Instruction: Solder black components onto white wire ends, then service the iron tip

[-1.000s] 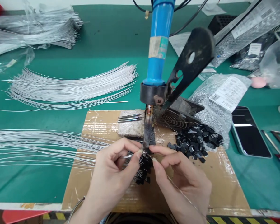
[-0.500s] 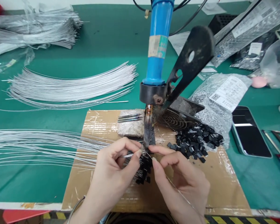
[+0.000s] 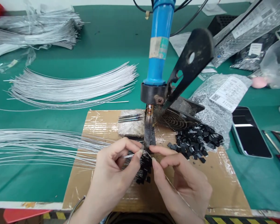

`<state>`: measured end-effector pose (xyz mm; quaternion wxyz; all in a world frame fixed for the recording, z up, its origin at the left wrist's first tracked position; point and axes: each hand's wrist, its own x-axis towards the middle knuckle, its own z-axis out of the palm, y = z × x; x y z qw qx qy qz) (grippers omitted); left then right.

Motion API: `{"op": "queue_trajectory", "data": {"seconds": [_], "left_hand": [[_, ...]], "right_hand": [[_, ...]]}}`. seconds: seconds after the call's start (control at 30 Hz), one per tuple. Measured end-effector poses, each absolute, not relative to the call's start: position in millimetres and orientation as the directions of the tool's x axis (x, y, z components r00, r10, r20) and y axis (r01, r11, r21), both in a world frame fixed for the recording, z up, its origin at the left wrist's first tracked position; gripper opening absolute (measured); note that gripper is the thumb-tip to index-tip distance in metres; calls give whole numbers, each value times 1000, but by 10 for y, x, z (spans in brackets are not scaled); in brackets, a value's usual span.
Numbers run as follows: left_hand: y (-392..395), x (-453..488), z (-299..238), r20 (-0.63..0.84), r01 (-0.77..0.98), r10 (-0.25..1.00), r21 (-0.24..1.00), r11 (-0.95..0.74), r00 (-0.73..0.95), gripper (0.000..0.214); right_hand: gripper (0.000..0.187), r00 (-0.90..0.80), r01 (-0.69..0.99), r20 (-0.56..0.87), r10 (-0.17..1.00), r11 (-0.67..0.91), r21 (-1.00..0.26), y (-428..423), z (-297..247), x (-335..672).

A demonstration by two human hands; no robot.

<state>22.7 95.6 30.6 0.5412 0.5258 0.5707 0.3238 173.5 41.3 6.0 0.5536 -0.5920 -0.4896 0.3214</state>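
My left hand [image 3: 115, 168] pinches a thin white wire [image 3: 128, 156] whose end lies just under the soldering iron's tip. Something tiny sits at that end, too small to make out. My right hand [image 3: 183, 179] is closed in a pinch on a strand of solder wire [image 3: 179, 193], its end reaching the same spot. Above both hands the blue soldering iron [image 3: 159, 46] points down, held in a black metal bracket [image 3: 190, 59]. Beneath my fingers lie wires ending in small black pieces [image 3: 142, 175], partly hidden by my left hand.
Cardboard [image 3: 221, 186] covers the work spot on the green table. A heap of black pieces [image 3: 198, 141] lies right, near a phone [image 3: 252, 132] and a bubble bag [image 3: 214, 115]. White wire bundles [image 3: 74, 85] spread out left. A pale pad [image 3: 130, 126] sits behind the iron tip.
Almost nothing differs. My right hand has shifted very slightly; both hands keep their pinches at the iron tip, and the whole view has moved a touch.
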Motion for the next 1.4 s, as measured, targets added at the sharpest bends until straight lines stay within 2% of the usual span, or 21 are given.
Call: {"op": "queue_trajectory", "data": {"seconds": [0.67, 1.0, 1.4], "left_hand": [[933, 205, 279, -281, 246, 949, 939, 241, 143, 15], [922, 231, 287, -230, 267, 965, 945, 189, 129, 15], [922, 227, 277, -254, 271, 957, 939, 211, 136, 15]], "right_hand": [[16, 317, 231, 201, 927, 130, -964, 420, 35, 1731], [17, 304, 264, 237, 923, 158, -951, 419, 34, 1733], [17, 293, 260, 231, 928, 155, -953, 423, 17, 1748]]}}
